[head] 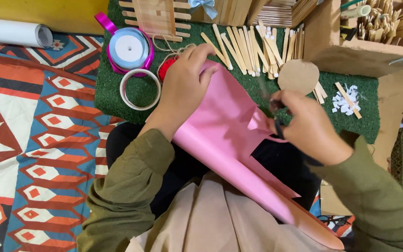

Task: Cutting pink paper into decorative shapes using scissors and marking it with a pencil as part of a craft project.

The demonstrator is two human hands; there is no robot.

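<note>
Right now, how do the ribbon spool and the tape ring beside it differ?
The ribbon spool is wound full, with a solid white centre and pale blue ribbon over a magenta rim; the tape ring is a thin whitish hoop with the green mat showing through its open middle. The spool looks wider and lies farther from the left hand, which holds the pink paper; the ring lies nearer to it. Both are round and lie flat on the mat.

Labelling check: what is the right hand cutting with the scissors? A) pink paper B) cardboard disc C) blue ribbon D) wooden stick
A: the right hand works scissors into the pink paper, which the left hand steadies; the cardboard disc lies apart on the green mat.
</note>
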